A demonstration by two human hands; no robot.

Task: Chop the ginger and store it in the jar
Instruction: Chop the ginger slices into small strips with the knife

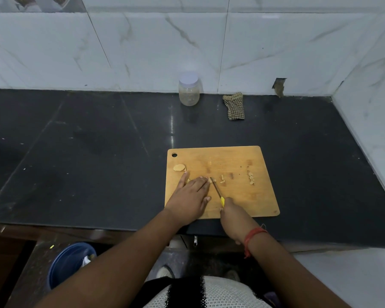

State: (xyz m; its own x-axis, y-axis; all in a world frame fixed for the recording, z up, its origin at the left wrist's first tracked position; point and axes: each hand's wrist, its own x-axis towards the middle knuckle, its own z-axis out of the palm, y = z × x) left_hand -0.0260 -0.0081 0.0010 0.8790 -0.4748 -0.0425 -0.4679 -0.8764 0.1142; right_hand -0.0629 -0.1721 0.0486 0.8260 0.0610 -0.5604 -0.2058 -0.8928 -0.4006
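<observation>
We are seeing the left hand (190,192) lying flat w/ straight fingers on the cutting board (253,196), pressing a small ginger piece (209,179) at its fingertips. The right hand (232,215) is gripping the yellow-handled knife (218,192), blade touching the ginger just beside the left fingers. Chopped bits (251,177) are lying to the right of the blade, well apart from both hands; a bigger ginger slice (179,167) is sitting just beyond the left hand. The jar (189,88), lid on, is standing far ahead of the hands on the dark tabletop (98,152), w/ a checked cloth (234,106) near it.
</observation>
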